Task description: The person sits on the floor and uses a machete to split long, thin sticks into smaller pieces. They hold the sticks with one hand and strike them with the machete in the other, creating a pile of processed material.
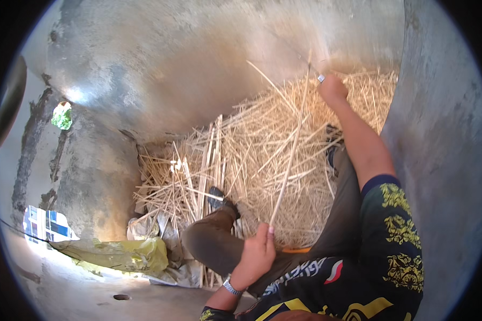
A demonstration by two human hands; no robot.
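My left hand (257, 254), with a metal watch on the wrist, is closed on the lower end of a long pale bamboo strip (291, 152). The strip slants up and away, slightly to the right, over the pile. Farther off at the right, my right hand (333, 92) is closed round the handle of what looks like a knife (320, 78). A silver collar shows at its fist, and a thin dark blade points up and left, smeared by motion. The blade crosses near the strip's far end; whether they touch I cannot tell. The fist hides the handle.
A heap of pale shavings and split strips (268, 139) covers the floor around my legs. Bare grey walls (198, 59) enclose it. At the lower left lie a yellowish sack (150, 254) and crumpled sheeting. Holes in the left wall let in light.
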